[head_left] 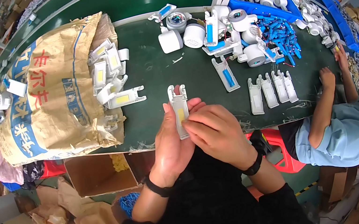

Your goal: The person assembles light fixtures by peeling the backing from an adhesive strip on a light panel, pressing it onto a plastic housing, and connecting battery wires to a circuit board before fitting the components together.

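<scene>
A white plastic lamp panel (178, 99) with a yellow rectangle on its face stands upright above the table's near edge. My left hand (169, 146) is closed around its left side and back, the thumb along the edge. From the right, my right hand (218, 133) reaches over with fingers bent together, pinching at the panel's lower right edge; its fingertips are partly hidden. Similar white panels (119, 98) spill from the mouth of a tan woven sack (55, 94) at the left. Several white housings (268, 91) lie in a row on the right.
Round white lamp heads (195, 35) and a housing with a blue battery (226, 74) lie on the green table (147, 60). Loose blue batteries (278, 34) are heaped beside a full blue bin (271, 9). A co-worker in a blue shirt (342, 132) sits at the right. A cardboard box (97, 175) stands below the table.
</scene>
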`<state>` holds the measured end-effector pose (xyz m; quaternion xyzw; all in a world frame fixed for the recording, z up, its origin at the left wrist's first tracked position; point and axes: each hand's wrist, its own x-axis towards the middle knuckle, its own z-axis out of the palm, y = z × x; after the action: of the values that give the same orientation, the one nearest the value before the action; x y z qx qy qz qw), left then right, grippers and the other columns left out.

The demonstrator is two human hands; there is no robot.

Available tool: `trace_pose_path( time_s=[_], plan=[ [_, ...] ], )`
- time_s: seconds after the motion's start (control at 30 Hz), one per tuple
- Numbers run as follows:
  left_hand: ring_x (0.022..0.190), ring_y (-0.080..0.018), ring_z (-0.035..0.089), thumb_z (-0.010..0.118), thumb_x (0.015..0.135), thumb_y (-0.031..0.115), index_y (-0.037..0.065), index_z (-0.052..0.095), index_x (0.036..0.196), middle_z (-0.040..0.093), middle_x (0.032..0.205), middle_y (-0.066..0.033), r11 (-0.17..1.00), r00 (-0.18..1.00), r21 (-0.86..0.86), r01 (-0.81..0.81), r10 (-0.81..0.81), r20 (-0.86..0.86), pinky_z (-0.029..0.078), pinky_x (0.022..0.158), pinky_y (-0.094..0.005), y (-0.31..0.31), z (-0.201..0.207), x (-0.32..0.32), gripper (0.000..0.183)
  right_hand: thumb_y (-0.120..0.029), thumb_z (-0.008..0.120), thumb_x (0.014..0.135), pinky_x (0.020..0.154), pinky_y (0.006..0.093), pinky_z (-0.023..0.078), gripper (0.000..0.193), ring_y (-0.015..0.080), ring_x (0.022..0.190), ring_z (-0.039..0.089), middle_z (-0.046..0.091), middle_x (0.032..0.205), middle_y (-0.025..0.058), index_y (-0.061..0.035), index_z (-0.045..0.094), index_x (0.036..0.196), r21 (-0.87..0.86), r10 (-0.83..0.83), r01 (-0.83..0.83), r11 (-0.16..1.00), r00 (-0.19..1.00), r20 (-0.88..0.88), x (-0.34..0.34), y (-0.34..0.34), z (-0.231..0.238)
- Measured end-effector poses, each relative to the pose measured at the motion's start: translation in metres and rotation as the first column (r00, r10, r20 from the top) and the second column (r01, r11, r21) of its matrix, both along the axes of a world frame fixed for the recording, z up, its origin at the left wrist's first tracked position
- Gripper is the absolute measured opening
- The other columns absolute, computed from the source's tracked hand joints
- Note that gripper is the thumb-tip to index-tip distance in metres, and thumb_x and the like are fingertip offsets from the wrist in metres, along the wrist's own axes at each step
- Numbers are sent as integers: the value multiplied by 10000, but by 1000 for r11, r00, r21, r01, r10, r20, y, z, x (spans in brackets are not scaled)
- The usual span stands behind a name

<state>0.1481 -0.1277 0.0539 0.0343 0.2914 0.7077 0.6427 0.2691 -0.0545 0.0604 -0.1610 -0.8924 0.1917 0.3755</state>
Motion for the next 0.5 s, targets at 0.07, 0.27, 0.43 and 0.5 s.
trace_pose_path(
  time_s=[0.07,0.27,0.43,0.5],
  plan=[
    [1303,-275,526,256,1111,484,132,299,1578,576,1365,-134,1000,1000,2,3,-3,-16,405,1144,-417,-2,2,0,586,16,777,705,751,373,546,277,252,879,660,653,964,45,-45,720,969,1,9,-9,1000,1000,-8,-1,-1,-2],
    [1215,-236,574,281,1119,455,16,444,1438,592,1306,-143,998,977,-41,44,-51,-208,467,1069,-387,-4,-5,-4,567,14,779,708,684,353,555,233,248,821,680,683,903,28,-66,718,919,-68,-69,66,996,997,-47,-4,-1,-7],
    [1166,-223,600,313,1113,467,0,536,1331,617,1224,-131,993,965,-109,44,-71,-254,492,1029,-376,7,-2,-7,562,4,776,726,683,354,562,190,268,804,679,684,908,45,-61,698,887,-171,-66,67,983,998,8,-8,1,-9],
    [1114,-202,613,329,1109,479,-9,552,1313,626,1194,-123,997,962,-72,-24,3,-274,521,969,-365,9,2,-13,574,11,768,727,683,362,564,189,276,801,678,680,923,55,-56,692,887,-167,-36,35,985,999,0,-17,-3,-3]
  ],
)
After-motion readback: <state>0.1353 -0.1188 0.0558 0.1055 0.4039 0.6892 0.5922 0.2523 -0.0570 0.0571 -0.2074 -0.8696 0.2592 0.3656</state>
